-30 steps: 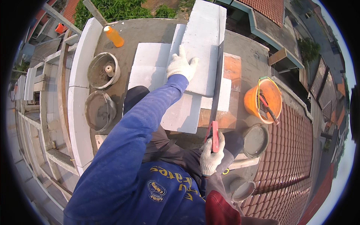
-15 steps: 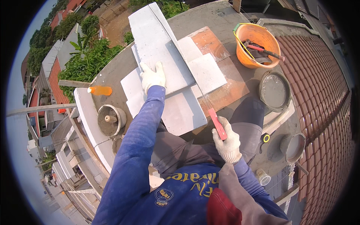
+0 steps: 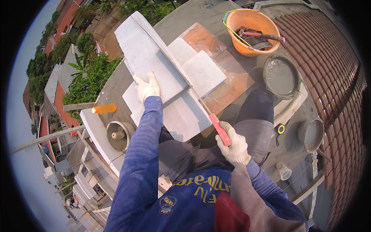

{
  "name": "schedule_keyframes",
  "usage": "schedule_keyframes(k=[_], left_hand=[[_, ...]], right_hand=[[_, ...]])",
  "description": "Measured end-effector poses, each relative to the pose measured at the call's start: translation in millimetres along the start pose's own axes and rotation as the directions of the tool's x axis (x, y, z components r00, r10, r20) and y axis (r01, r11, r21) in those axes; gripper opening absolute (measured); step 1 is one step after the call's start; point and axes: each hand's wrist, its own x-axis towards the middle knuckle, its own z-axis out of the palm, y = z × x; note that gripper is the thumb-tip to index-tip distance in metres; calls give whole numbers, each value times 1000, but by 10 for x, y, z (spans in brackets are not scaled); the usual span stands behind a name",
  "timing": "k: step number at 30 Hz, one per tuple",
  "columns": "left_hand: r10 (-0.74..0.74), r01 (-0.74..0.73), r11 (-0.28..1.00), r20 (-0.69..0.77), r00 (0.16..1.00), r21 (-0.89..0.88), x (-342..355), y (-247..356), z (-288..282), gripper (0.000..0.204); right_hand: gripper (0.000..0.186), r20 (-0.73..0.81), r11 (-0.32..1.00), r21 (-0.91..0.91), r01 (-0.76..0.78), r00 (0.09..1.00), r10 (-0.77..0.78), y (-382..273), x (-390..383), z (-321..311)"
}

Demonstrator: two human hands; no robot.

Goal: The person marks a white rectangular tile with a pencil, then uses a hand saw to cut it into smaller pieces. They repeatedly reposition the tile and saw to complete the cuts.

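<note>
My left hand point(image 3: 148, 87), in a white knit glove, presses on a pale lightweight block point(image 3: 148, 52) with thumb and fingers spread. In my gloved right hand point(image 3: 234, 145) is the red handle of a handsaw point(image 3: 218, 128). Its thin blade, seen nearly edge-on, runs up and away from the handle to the block's right side, along a long straight cut. How deep the blade sits is hidden. Under the block lie more white slabs, one nearer slab point(image 3: 183, 120) and one to the right point(image 3: 203, 72), on orange-brown boards point(image 3: 234, 82).
An orange bucket point(image 3: 235, 46) holding a red-handled tool stands at the far right. Nearer are a tub of grey slurry point(image 3: 280, 77), another pail point(image 3: 311, 135) and a clear cup point(image 3: 284, 171). At left are an orange bottle point(image 3: 105, 108), a mortar bucket point(image 3: 117, 146) and the slab's edge.
The whole view has turned and shifted a little, moving the blocks leftward in it. My left hand stays on the block, and my right hand keeps its hold on the saw, with little visible shift.
</note>
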Motion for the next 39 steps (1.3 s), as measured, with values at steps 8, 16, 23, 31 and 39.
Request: schedule_keyframes(k=[8,16,23,31,39], left_hand=[[11,-12,1000,-18,1000,-27,-15,10,-22,107],[-10,11,1000,17,1000,-29,-71,61,-76,106],[15,-15,999,-16,1000,-51,-94,77,-97,105],[-11,11,1000,-4,1000,-19,-106,85,-96,105],[-31,32,998,30,999,-52,-140,137,-168,105]], right_hand=[[57,-114,968,73,238,967,-229,-391,940,332],[56,-122,981,19,194,974,-190,-127,352,98],[58,-77,989,37,146,987,-142,-173,465,198],[55,-156,956,45,290,947,-280,-214,679,199],[59,-124,981,-20,195,973,-196,13,179,118]])
